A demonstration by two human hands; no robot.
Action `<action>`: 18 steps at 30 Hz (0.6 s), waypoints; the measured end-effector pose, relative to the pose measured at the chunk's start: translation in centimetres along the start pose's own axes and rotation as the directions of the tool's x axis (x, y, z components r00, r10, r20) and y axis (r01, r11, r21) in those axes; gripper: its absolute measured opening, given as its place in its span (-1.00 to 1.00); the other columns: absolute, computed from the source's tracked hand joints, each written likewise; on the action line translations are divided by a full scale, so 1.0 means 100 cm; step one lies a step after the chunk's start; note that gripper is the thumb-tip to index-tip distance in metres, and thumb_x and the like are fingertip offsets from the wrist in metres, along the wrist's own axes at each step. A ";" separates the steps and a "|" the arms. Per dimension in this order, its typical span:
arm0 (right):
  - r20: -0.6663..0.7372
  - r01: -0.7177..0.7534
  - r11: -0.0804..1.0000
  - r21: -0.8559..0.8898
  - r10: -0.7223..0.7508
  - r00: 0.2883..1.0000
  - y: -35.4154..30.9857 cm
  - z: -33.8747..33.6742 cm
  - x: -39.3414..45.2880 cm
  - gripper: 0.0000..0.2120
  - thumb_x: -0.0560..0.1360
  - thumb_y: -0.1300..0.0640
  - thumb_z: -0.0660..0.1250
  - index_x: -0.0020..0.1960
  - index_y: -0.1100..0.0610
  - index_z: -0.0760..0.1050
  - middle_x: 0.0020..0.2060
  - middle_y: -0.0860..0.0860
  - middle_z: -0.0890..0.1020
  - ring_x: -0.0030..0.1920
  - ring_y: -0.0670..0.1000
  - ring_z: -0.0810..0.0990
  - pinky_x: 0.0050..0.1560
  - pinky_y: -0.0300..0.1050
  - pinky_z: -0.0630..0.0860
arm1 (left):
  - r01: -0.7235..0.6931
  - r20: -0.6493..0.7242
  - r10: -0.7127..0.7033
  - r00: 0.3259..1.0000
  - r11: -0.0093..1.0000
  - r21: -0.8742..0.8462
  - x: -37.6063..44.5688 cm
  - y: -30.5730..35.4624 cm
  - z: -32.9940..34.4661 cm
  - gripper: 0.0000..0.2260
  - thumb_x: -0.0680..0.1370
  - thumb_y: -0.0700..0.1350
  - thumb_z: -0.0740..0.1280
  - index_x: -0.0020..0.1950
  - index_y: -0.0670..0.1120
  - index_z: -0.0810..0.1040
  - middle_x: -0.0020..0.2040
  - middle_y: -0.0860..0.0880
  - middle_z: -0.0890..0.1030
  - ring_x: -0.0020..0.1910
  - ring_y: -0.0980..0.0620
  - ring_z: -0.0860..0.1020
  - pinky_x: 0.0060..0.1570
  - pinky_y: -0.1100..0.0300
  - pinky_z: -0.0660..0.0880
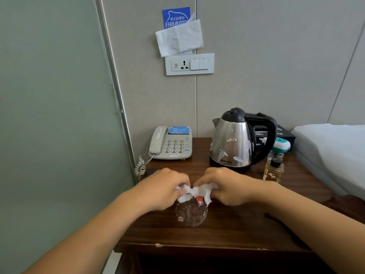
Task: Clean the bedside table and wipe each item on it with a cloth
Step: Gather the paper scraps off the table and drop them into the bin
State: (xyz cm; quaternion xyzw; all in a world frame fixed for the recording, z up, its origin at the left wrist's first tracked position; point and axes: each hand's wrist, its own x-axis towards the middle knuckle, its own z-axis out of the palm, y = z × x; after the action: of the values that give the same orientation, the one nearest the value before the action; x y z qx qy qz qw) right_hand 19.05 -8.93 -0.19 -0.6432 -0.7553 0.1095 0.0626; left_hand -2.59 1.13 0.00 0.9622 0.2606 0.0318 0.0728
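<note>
head view: left hand (166, 186) and right hand (227, 186) grips pinch white cloth (194, 191) over bottle (191, 213).

A frosted glass panel (53, 119) with a metal frame fills the left of the frame. Grey padded wall panels (276, 56) span the centre and right, carrying a white socket-and-switch plate (189, 64) in the upper middle. A white mattress edge (331, 143) shows at right.

Dark brown wood-grain desk (227, 230). Kettle (233, 143) is shiny silver with a black lid and handle, plus white smears on it. Phone (170, 143) is pale grey with a blue label. Perfume bottle (273, 171) has amber liquid, cloth (194, 191) is white, wall sticker (175, 16) is blue.
</note>
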 end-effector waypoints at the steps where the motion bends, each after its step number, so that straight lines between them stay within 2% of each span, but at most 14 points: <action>1: 0.017 0.014 1.000 -0.007 -0.014 1.000 -0.001 0.003 0.000 -0.51 0.57 0.28 0.29 0.45 -0.04 0.51 0.33 -0.07 0.47 0.34 -0.03 0.46 0.39 -0.11 0.41 | 0.010 0.035 -0.011 0.999 0.999 0.034 -0.002 0.002 0.006 -0.86 0.68 -0.02 0.29 -0.09 0.09 0.50 -0.07 0.10 0.60 -0.02 0.01 0.57 0.00 -0.02 0.55; 3: 0.072 0.036 0.999 -0.016 -0.035 0.997 -0.005 0.009 -0.001 -0.52 0.54 0.30 0.27 0.42 0.01 0.53 0.39 -0.07 0.42 0.39 -0.04 0.42 0.42 -0.12 0.39 | 0.013 0.091 -0.019 0.996 0.998 0.064 -0.007 0.005 0.014 -0.79 0.69 -0.02 0.24 -0.14 -0.01 0.46 -0.06 0.00 0.60 0.02 -0.07 0.53 0.06 -0.09 0.55; 4: 0.104 0.048 0.999 -0.008 -0.047 0.993 -0.006 0.011 -0.002 -0.55 0.52 0.29 0.26 0.36 0.01 0.56 0.39 -0.07 0.41 0.38 -0.05 0.42 0.41 -0.11 0.40 | -0.003 0.115 -0.006 0.993 0.997 0.074 -0.010 0.007 0.016 -0.79 0.69 0.03 0.23 -0.08 -0.01 0.52 -0.01 0.01 0.59 0.08 -0.05 0.49 0.11 -0.09 0.53; 5: 0.123 0.067 0.998 0.012 -0.068 0.990 -0.007 0.012 -0.003 -0.63 0.51 0.25 0.27 0.26 0.02 0.59 0.36 -0.06 0.42 0.35 -0.08 0.42 0.37 -0.11 0.42 | -0.011 0.147 0.000 0.989 0.997 0.075 -0.013 0.009 0.016 -0.78 0.68 0.12 0.25 0.03 0.02 0.59 0.07 0.04 0.58 0.16 0.00 0.44 0.17 -0.06 0.50; 7: 0.109 0.077 0.996 0.041 -0.081 0.991 -0.010 0.014 -0.005 -0.85 0.51 0.06 0.33 0.05 0.03 0.60 0.27 -0.04 0.46 0.25 -0.17 0.42 0.29 -0.13 0.42 | 0.020 0.168 -0.031 0.985 0.998 0.064 -0.015 0.014 0.015 -0.54 0.58 0.30 0.34 0.34 0.04 0.56 0.25 0.08 0.54 0.30 0.07 0.37 0.27 -0.01 0.46; 9: 0.063 0.049 0.997 0.060 -0.053 0.997 -0.011 0.017 -0.004 -0.71 0.51 -0.22 0.38 0.03 -0.01 0.57 0.25 -0.08 0.45 0.21 -0.15 0.45 0.25 -0.13 0.42 | 0.077 0.146 -0.080 0.986 0.997 0.025 -0.016 0.019 0.015 -0.35 0.50 0.32 0.44 0.49 0.05 0.43 0.36 0.09 0.48 0.39 0.08 0.34 0.33 0.05 0.43; 11: 0.018 -0.005 0.999 0.041 0.004 1.000 -0.011 0.022 -0.002 -0.49 0.47 -0.29 0.45 0.22 0.04 0.56 0.26 -0.09 0.44 0.19 -0.09 0.47 0.23 -0.15 0.44 | 0.134 0.122 -0.126 0.984 0.989 -0.056 -0.015 0.022 0.018 -0.30 0.48 0.26 0.50 0.53 0.06 0.36 0.41 0.09 0.43 0.41 0.07 0.36 0.31 0.10 0.41; 13: -0.052 -0.034 0.998 0.060 0.038 0.998 -0.014 0.026 0.001 -0.49 0.47 -0.20 0.50 0.29 0.06 0.55 0.21 -0.07 0.47 0.16 -0.06 0.48 0.19 -0.19 0.44 | 0.166 0.121 -0.153 0.981 0.981 -0.100 -0.014 0.023 0.019 -0.37 0.47 0.21 0.53 0.45 0.04 0.42 0.36 0.06 0.47 0.36 0.04 0.42 0.23 0.11 0.43; 16: -0.139 -0.019 0.997 0.073 0.029 0.990 -0.018 0.030 0.006 -0.70 0.50 0.07 0.50 0.21 0.05 0.62 0.07 -0.08 0.53 0.05 -0.06 0.50 0.07 -0.24 0.43 | 0.168 0.069 -0.160 0.985 0.977 -0.127 -0.010 0.022 0.024 -0.65 0.48 0.17 0.53 0.06 -0.01 0.53 0.05 0.04 0.54 0.03 -0.01 0.53 -0.01 0.05 0.49; 18: -0.146 -0.022 0.998 0.066 0.032 0.989 -0.020 0.030 0.008 -0.74 0.50 0.21 0.43 0.18 0.06 0.64 0.03 -0.07 0.56 0.04 -0.02 0.55 0.05 -0.20 0.48 | 0.157 0.032 -0.154 0.988 0.976 -0.149 -0.009 0.022 0.027 -0.71 0.52 0.16 0.51 0.03 0.00 0.55 0.00 0.04 0.53 -0.02 -0.03 0.52 -0.08 0.05 0.46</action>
State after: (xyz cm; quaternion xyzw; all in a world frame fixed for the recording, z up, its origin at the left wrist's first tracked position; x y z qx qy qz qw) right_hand 16.25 -8.73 -2.67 -0.6573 -0.7359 0.0871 0.1372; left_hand -2.00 -1.59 -2.35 0.9309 0.3311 0.0361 0.1502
